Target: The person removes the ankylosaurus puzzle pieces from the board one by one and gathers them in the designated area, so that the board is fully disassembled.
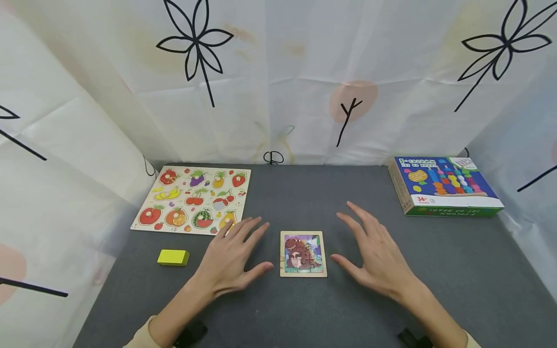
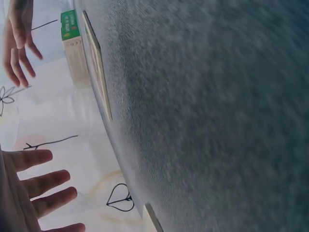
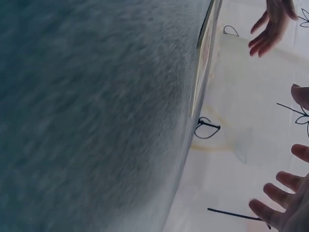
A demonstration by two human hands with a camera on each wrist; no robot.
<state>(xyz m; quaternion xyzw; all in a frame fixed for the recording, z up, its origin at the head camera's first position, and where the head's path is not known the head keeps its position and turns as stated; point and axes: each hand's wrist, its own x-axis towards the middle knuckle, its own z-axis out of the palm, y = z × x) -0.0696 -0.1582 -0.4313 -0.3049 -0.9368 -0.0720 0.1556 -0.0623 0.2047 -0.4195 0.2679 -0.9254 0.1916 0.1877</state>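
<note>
A small framed jigsaw puzzle (image 1: 303,254) with a brown dinosaur picture lies flat on the dark grey table, its pieces seated in the frame. My left hand (image 1: 235,256) hovers to its left with fingers spread and nothing held. On the other side, my right hand (image 1: 376,253) is held in the air, fingers extended and apart, also holding nothing. Both palms face inward toward the puzzle without touching it. The left wrist view shows the left hand's fingers (image 2: 48,187) stretched out; the right wrist view shows the right hand's fingers (image 3: 276,195) likewise.
A fruit picture board (image 1: 191,199) lies at the back left, partly behind the left fingertips. A yellow-green block (image 1: 173,257) sits left of the left hand. At the back right is a colourful toy box (image 1: 446,186). White patterned curtains (image 1: 278,82) surround the table.
</note>
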